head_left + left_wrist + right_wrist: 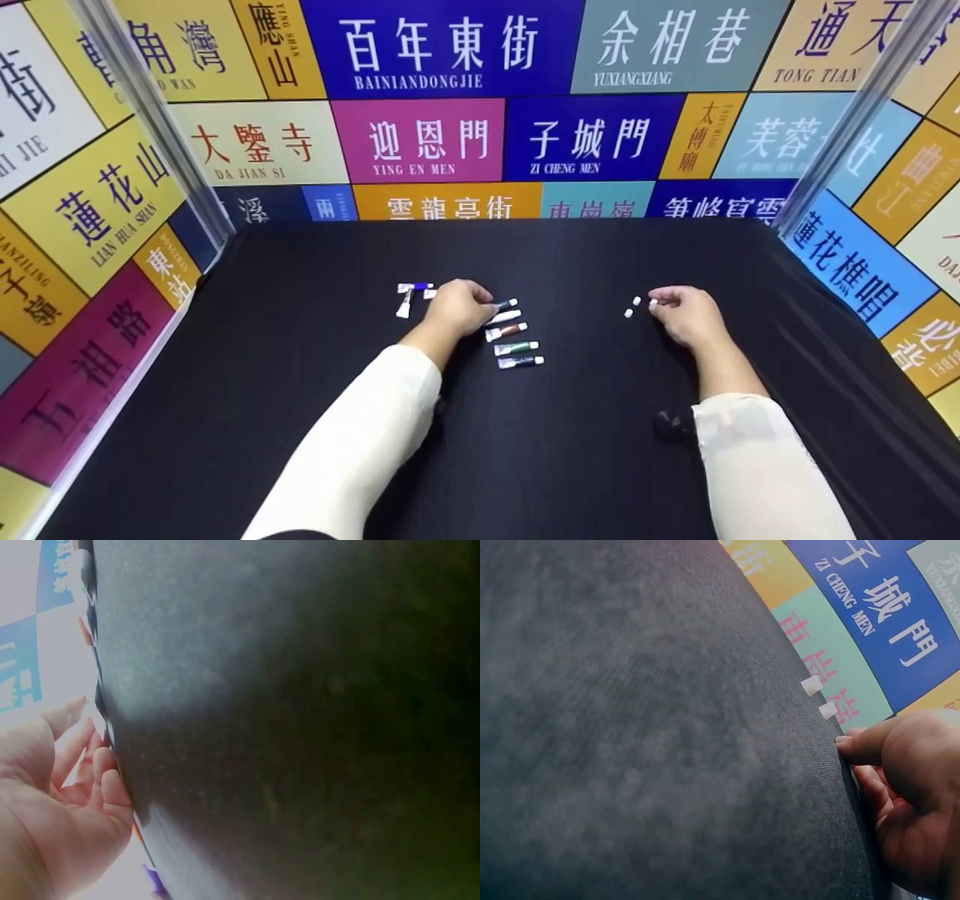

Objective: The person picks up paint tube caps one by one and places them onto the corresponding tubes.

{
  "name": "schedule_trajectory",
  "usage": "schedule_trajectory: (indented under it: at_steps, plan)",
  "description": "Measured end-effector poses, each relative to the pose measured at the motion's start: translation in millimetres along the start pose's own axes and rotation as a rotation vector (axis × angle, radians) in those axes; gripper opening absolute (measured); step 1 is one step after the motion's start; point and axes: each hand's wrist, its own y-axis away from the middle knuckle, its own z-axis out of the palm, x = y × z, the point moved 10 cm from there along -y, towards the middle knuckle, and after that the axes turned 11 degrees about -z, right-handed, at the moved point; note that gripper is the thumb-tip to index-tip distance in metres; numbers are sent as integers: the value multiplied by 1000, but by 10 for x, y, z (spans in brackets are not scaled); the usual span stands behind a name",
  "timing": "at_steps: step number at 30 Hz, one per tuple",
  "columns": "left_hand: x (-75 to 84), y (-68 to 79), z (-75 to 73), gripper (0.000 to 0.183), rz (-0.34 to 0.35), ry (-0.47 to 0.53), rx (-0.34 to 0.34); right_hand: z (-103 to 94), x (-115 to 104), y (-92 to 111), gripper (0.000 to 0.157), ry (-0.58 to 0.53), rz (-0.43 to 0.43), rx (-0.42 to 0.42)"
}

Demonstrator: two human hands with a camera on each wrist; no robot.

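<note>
My left hand [459,306] pinches the end of a small dark paint tube [508,304], the farthest in a column of tubes. Nearer to me lie a white tube [504,317], a red-brown tube [508,331], a green tube [517,348] and a dark blue tube [520,361], their white caps facing right. In the left wrist view, the thumb and fingers of the left hand [71,799] meet at the row's edge. My right hand [688,313] holds a small white cap [653,304] between thumb and finger; in the right wrist view the fingers hide it.
Two loose white caps [637,301] lie just left of the right hand. Left of the left hand sits another group, with a purple tube [421,286] and a silvery tube [405,304]. A black cloth [585,435] covers the table, and sign-printed panels [427,139] surround it.
</note>
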Motion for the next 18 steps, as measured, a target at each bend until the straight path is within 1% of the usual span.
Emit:
schedule_trajectory:
  at_steps: [5,11,15,18]
  plan:
    - [-20,-2,-33,23,-5,11,4,-19,-8,8,27,17,4,13]
    - [-28,35,-121,22,-2,20,23,-44,-33,24,28,2,-2,39]
    - [-44,51,-200,21,13,25,54,-87,-49,40,30,-15,-11,69]
    - [-83,47,-269,21,13,26,83,-118,-56,53,31,-42,-9,90]
